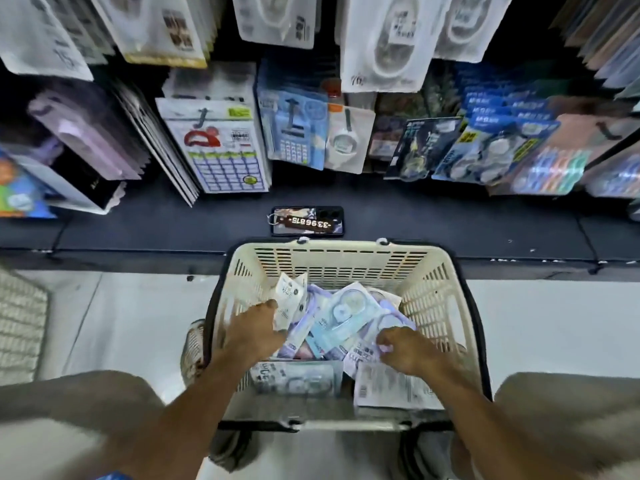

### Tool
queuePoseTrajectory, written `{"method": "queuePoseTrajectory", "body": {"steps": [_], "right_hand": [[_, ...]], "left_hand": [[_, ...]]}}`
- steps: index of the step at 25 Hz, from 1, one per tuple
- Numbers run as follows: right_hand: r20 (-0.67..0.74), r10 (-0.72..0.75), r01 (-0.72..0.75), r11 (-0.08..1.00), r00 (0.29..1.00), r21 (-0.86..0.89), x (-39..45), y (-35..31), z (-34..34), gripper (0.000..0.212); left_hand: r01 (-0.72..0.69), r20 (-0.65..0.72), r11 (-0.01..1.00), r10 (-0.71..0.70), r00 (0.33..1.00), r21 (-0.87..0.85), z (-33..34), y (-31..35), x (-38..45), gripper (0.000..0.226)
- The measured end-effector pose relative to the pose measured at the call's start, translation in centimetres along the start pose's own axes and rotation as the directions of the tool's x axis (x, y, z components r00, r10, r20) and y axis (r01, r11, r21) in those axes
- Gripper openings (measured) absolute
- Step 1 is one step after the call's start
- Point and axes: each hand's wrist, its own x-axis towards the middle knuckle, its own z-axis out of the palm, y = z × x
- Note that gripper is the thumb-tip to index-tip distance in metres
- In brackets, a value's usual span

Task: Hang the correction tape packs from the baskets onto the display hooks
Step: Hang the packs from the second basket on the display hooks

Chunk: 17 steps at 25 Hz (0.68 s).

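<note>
- The display rack (311,81) rises ahead of and above both hands, crowded with hanging carded goods; its hooks are mostly hidden behind the packs, so which one is free cannot be told.
- The dark shelf ledge (138,233) runs just beyond the basket, with a phone (307,221) lying flat on it, straight ahead of the hands.
- The cream slotted basket (446,289) sits directly under both hands, between the person's knees; a second basket (192,351) peeks out below it on the left-hand side.
- The correction tape packs (346,313) lie in a loose heap inside the basket, overlapping at all angles. No common heading: the pale-blue one in the middle runs its long axis diagonally, from near the left hand up toward the far right corner; another stands on edge by the left fingers.
- Handling, as a judgement: each pack looks light, a thin stiff card with a clear blister bulge, glossy and likely to slide off its neighbours. Best taken by pinching the card edge near the hang-hole end, so the hole faces the hook.
- The left hand (254,332) reaches into the heap, fingers curled down against the upright white pack (289,299); whether it truly grips is blurred, so I cannot tell.
- The right hand (407,349) pinches the edge of a lilac pack (393,322) at the near right of the heap.
</note>
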Motion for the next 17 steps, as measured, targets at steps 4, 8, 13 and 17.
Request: {"method": "queuePoseTrajectory", "body": {"steps": [4, 8, 13, 17], "right_hand": [[-0.054, 0.047, -0.044, 0.998, 0.997, 0.04, 1.5, -0.7, 0.4, 0.032], [-0.099, -0.059, 0.065, 0.997, 0.993, 0.051, 1.5, -3.0, 0.8, 0.03], [-0.211, -0.048, 0.117, 0.936, 0.976, 0.331, 2.5, -5.6, -1.8, 0.028], [-0.274, -0.106, 0.262, 0.731, 0.956, 0.63, 1.6, -7.7, -5.5, 0.07]], "left_hand": [[0.046, -0.094, 0.972, -0.069, 0.993, -0.23, 3.9, 2.1, 3.2, 0.098], [0.053, -0.348, 0.967, -0.14, 0.927, -0.249, 4.9, 3.9, 5.0, 0.049], [0.012, -0.406, 0.948, -0.148, 0.902, -0.319, 1.1, 2.9, 3.8, 0.046], [-0.147, -0.287, 0.758, -0.055, 0.956, -0.635, -4.1, 3.2, 1.6, 0.032]]}}
